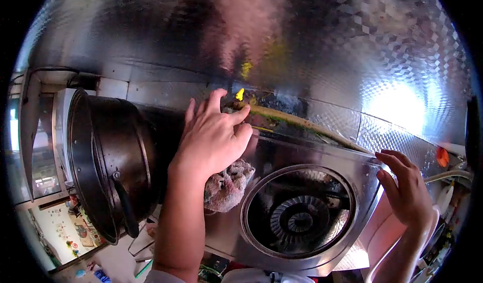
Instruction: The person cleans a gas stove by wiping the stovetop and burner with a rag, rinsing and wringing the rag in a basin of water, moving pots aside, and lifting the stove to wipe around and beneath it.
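Observation:
My left hand reaches over the back left of a steel gas stove, its fingers apart. Its fingertips are close to one end of a dirty yellowish hose and a small yellow tap-like piece; whether they touch the hose I cannot tell. Under my left wrist lies a crumpled, stained pinkish cloth, partly covered. My right hand is at the stove's back right corner, fingers apart, with the fingertips by the hose's other visible end. I see nothing held in it.
A large dark pot with a black handle stands on the left. The round burner sits in the stove's ring. Shiny metal sheeting covers the wall behind. A pink basin is at the right, near an orange-red item.

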Motion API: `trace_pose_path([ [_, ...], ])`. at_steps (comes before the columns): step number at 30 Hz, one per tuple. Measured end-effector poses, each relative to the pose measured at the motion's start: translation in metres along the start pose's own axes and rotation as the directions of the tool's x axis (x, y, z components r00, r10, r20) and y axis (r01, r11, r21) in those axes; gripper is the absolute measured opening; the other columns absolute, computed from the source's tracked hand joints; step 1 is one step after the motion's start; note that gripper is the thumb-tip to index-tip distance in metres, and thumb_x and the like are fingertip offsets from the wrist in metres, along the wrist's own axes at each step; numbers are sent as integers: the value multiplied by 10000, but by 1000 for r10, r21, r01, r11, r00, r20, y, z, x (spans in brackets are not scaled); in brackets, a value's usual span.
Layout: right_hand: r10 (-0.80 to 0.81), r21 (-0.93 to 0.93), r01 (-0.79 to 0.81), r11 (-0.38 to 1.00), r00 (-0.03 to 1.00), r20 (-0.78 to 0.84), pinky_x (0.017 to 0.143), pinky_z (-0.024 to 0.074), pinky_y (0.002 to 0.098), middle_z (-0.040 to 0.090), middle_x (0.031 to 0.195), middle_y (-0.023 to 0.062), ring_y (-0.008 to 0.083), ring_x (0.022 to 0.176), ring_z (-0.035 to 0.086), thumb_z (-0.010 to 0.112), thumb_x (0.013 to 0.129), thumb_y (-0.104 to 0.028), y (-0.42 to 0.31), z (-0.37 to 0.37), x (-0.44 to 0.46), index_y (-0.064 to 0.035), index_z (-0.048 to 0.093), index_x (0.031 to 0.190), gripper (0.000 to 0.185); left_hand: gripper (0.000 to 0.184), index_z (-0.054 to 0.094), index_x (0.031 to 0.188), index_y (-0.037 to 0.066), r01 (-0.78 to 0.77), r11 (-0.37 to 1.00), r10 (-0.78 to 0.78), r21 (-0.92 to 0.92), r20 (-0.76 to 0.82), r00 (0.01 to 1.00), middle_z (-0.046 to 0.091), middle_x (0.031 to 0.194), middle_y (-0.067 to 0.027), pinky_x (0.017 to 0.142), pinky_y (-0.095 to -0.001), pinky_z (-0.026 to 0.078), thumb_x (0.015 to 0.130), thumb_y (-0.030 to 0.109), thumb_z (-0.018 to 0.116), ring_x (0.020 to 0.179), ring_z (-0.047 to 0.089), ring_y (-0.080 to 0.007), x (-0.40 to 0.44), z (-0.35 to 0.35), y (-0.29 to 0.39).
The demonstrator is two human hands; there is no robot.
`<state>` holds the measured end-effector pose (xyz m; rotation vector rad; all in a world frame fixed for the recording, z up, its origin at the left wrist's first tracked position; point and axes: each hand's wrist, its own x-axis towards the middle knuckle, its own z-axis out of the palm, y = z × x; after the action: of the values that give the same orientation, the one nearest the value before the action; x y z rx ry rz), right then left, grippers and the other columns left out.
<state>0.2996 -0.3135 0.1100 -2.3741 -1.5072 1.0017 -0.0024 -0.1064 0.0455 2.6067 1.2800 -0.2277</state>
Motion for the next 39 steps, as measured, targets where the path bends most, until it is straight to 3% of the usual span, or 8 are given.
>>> trace_pose_path([
  [5, -10, 13, 12, 1000, 992, -127, 1041, 486, 451, 650, 1326, 223, 395, 1212, 639, 671, 954, -178, 0, 1, -16, -4, 660, 1295, 382, 473, 662, 1307, -3, -146, 921, -7, -361, -391, 920, 630, 1243, -183, 966, -400, 515, 849, -45, 552, 1111, 654, -337, -29, -14, 3],
  [8, -24, 105, 48, 993, 976, -215, 1047, 483, 454, 656, 1327, 208, 372, 1219, 641, 681, 930, -123, 4, 9, -24, -17, 669, 1294, 379, 414, 675, 1262, -15, -198, 626, -191, -754, -395, 899, 683, 1171, -159, 887, -325, 532, 874, -105, 563, 1016, 685, -229, -55, -3, 9],
  [11, -31, 177, 83, 981, 959, -280, 1046, 484, 457, 667, 1314, 200, 358, 1218, 643, 694, 900, -77, 2, 21, -31, -21, 687, 1271, 376, 309, 718, 1159, -10, -236, 821, -34, -520, -457, 889, 695, 1148, -165, 865, -346, 549, 862, -69, 657, 994, 696, -272, -82, -13, 13],
  [15, -57, 257, 152, 954, 937, -345, 1040, 489, 456, 688, 1272, 194, 352, 1204, 649, 706, 874, -49, 0, 38, -41, -14, 713, 1218, 346, 264, 738, 1047, 7, -264, 883, 38, -389, -500, 865, 679, 1150, -142, 868, -407, 560, 791, 9, 801, 1040, 682, -348, -115, -1, 14],
  [21, -33, 353, 197, 915, 907, -420, 998, 500, 412, 689, 1185, 221, 337, 1131, 669, 667, 887, 14, -11, 62, -57, 25, 702, 1174, 289, 426, 696, 1143, 30, -29, 866, -149, -498, -314, 938, 601, 1267, -152, 959, -487, 508, 761, 126, 859, 1148, 605, -395, -134, -1, 33],
  [25, -15, 390, 185, 902, 917, -399, 967, 514, 378, 688, 1154, 214, 323, 1092, 682, 675, 868, 46, -24, 76, -70, 25, 703, 1176, 310, 365, 675, 1136, 21, -96, 953, -4, -287, -331, 944, 606, 1207, -162, 934, -475, 504, 784, 26, 771, 1080, 596, -381, -136, 10, 27],
  [35, -158, 431, 294, 853, 933, -323, 831, 583, 385, 694, 1104, 213, 345, 987, 723, 730, 853, 47, -62, 109, -99, 12, 702, 1170, 320, 241, 543, 901, 26, -148, 910, -74, -386, -505, 860, 690, 1069, -184, 848, -490, 539, 819, 21, 770, 965, 659, -419, -146, 29, 12],
  [39, -211, 486, 326, 811, 937, -277, 831, 589, 397, 688, 1113, 202, 358, 979, 717, 748, 855, 5, -81, 136, -119, -3, 698, 1193, 342, 215, 631, 1084, 10, -115, 974, 10, -196, -472, 882, 593, 1350, -225, 965, -488, 505, 895, 80, 706, 1140, 608, -431, -157, 24, 14],
])
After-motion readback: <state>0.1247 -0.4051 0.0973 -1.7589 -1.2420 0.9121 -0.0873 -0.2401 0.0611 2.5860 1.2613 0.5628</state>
